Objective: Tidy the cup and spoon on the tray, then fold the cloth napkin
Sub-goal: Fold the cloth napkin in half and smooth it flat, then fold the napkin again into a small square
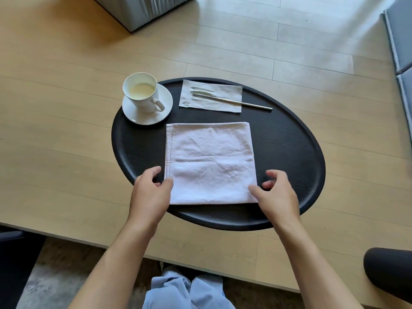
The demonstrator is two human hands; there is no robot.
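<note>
Left hand point(151, 192) loosely curled, thumb laid on the folded napkin's point(209, 163) lower-left corner, right hand point(276, 192) likewise at lower-right corner, nothing gripped, forearms angled inward over tray point(289, 141)

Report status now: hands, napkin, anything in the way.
Left hand and right hand open, at near corners of folded cloth napkin. Cup on saucer, far left. Nothing obstructing.

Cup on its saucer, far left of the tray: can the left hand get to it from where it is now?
Probably yes. The left hand is open at the napkin's near-left corner, and only bare tray lies between it and the cup. The handle faces near-right, toward the person.
</note>
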